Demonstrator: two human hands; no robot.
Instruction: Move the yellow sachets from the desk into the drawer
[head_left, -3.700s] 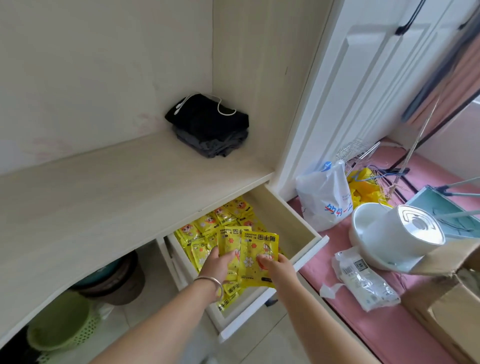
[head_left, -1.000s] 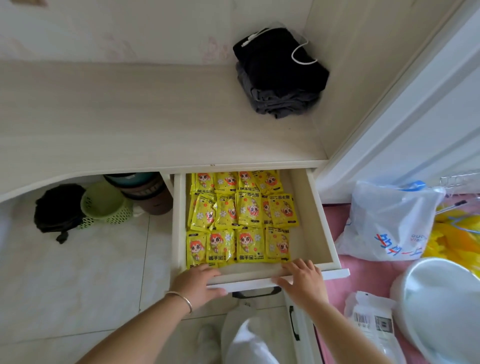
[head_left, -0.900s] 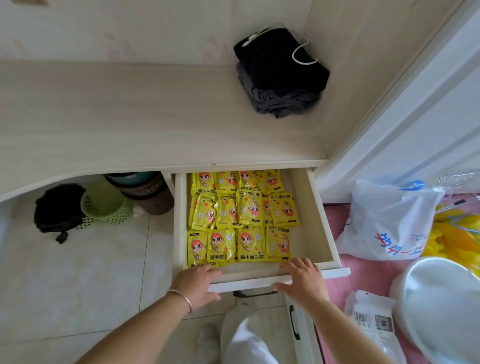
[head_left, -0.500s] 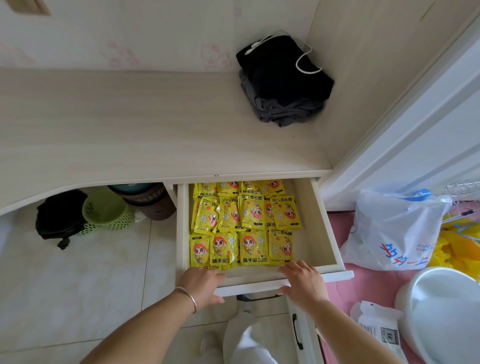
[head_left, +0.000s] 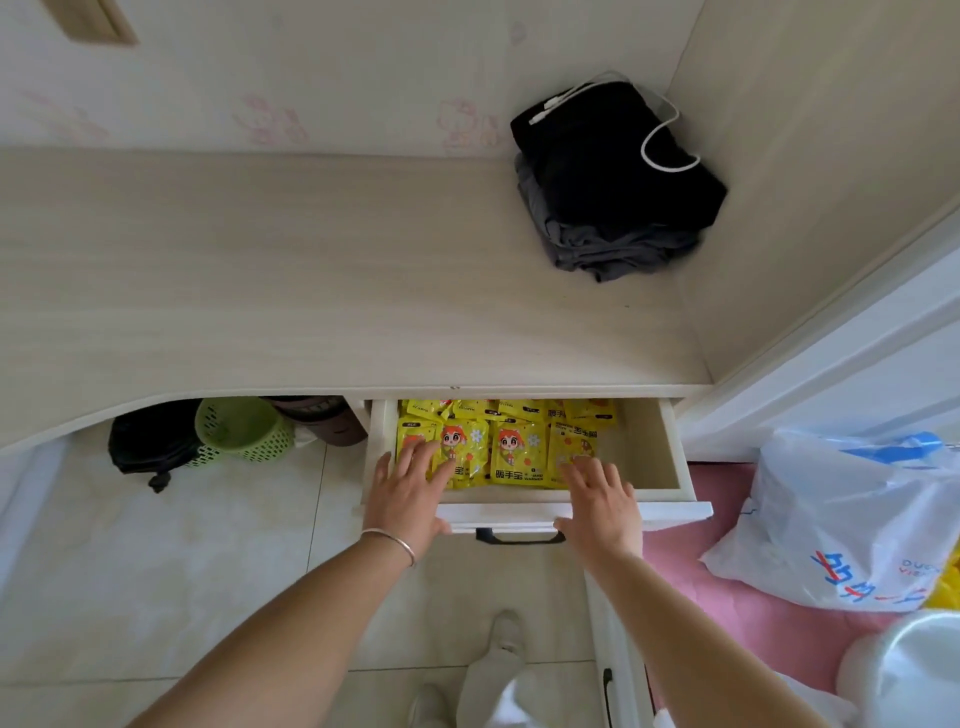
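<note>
Both palms flat and spread, holding nothing: left hand (head_left: 410, 491) and right hand (head_left: 600, 496) across the drawer (head_left: 657, 457) front lip, fingertips over yellow sachets (head_left: 511, 447) packed inside, just beyond, under the counter (head_left: 311, 291) front edge.

Soft, even daylight fills the frame, brightest at the right on the white plastic bag (head_left: 852, 519). Shadow pools under the table (head_left: 311, 291). Wide-angle distortion bends edges; the lower corners are slightly blurred.
</note>
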